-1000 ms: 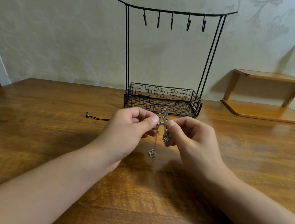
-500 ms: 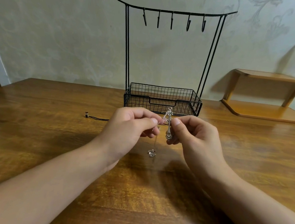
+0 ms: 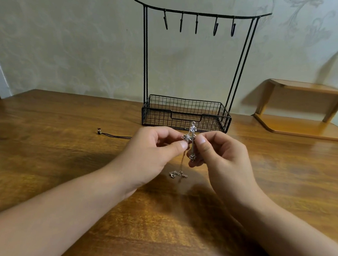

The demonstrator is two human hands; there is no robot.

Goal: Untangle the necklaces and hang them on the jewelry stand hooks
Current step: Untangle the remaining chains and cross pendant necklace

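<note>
Left hand: your left hand (image 3: 154,153) is curled, thumb and forefinger pinching the silver necklace (image 3: 191,141) at its ornate pendant, just in front of the stand's basket.
Right hand: your right hand (image 3: 218,154) pinches the same pendant from the other side, fingertips nearly meeting your left thumb.
Silver necklace: the pendant stands roughly upright between your hands; a thin chain (image 3: 177,174) drops from it and gathers in a small heap on the table (image 3: 40,158).
Knot: probably at the pendant, though the links are too fine to tell where the chain crosses itself.
Black cord necklace: the black cord necklace (image 3: 113,135) lies on the table left of your left hand, its far end hidden behind that hand.
Jewelry stand: the jewelry stand (image 3: 191,69) sits behind your hands, all five hooks (image 3: 196,24) bare, so no hanging is done yet.
Risk, tightening: if you pull your hands apart hard, the snarl may cinch or a link may bend.
Risk, dropping: a loosened pinch lets the pendant fall onto the heap and re-tangle.
Risk, cord: it could still be caught in the chain and drag along.
</note>
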